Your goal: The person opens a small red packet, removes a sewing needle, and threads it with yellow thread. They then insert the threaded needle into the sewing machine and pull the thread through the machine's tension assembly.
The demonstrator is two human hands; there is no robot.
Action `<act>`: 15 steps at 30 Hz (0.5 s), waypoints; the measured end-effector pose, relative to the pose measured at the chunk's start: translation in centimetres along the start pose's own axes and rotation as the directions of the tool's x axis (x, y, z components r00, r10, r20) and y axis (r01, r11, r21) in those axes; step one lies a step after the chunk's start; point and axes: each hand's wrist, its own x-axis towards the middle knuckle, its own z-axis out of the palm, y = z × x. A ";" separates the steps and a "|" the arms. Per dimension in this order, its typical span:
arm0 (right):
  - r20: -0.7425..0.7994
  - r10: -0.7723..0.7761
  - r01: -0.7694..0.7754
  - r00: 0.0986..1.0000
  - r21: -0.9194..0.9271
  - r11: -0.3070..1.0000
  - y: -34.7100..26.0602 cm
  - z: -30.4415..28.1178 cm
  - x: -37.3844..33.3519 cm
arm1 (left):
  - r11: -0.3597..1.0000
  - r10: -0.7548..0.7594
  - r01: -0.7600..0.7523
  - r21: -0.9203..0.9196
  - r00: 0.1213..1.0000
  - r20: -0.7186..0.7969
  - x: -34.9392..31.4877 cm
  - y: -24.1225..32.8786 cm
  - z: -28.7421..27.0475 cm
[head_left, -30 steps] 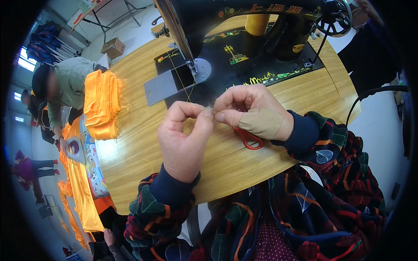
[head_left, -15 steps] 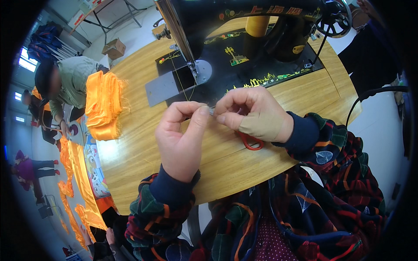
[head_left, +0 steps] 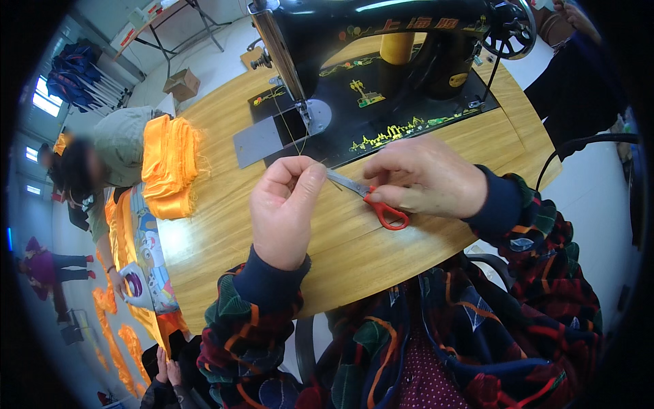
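Observation:
My left hand is closed, thumb pressed to the curled index finger. A thin yellowish thread runs down to this pinch from the needle area of a black sewing machine. Scissors with red handles lie on the wooden table, their metal blades pointing toward the left fingertips. Over the scissors hovers my right hand, fingers bent and the thumb beside the red handle, a gap between thumb and index finger. Whether the thumb touches the handle is hard to see.
A folded stack of orange cloth sits at the table's left side. Beyond it a person in a light green top leans over more orange fabric. A cardboard box stands on the floor behind. A black cable curves at right.
My right hand has parted from the left fingertips and moved right, baring the scissors' blades. The left hand keeps its pinch. The view has shifted slightly.

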 end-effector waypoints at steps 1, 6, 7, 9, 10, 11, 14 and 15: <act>0.022 0.029 -0.026 0.999 -0.117 0.993 -0.1 -0.5 -0.6 | 1.000 0.001 -0.001 -0.007 1.000 0.004 -0.1 0.0 0.0; 0.127 0.076 -0.011 0.989 -0.446 0.895 0.1 -0.1 -2.1 | 1.000 0.003 -0.002 -0.029 1.000 0.030 -0.3 -0.1 0.1; 0.130 0.079 -0.007 0.988 -0.480 0.877 0.3 -0.2 -2.2 | 1.000 0.016 -0.015 -0.026 0.999 0.028 -0.3 -0.1 0.1; 0.128 0.069 0.012 0.989 -0.544 0.839 0.5 -0.2 -2.2 | 0.999 0.039 -0.038 -0.035 0.999 0.025 -0.3 -0.1 0.1; 0.125 0.056 0.027 0.991 -0.577 0.816 0.6 -0.2 -2.2 | 0.999 0.038 -0.038 -0.022 0.999 0.029 -0.3 -0.1 0.1; 0.125 0.043 0.043 0.991 -0.609 0.792 0.5 -0.2 -2.3 | 0.999 0.038 -0.038 -0.014 0.999 0.031 -0.2 -0.1 0.1; 0.120 -0.126 0.174 0.985 -0.660 0.731 0.2 0.2 -2.5 | 0.999 0.042 -0.041 -0.008 0.999 0.032 -0.2 -0.2 0.1; 0.123 -0.129 0.178 0.984 -0.663 0.727 0.0 0.4 -2.5 | 0.999 0.045 -0.045 -0.008 0.999 0.030 -0.2 -0.2 0.1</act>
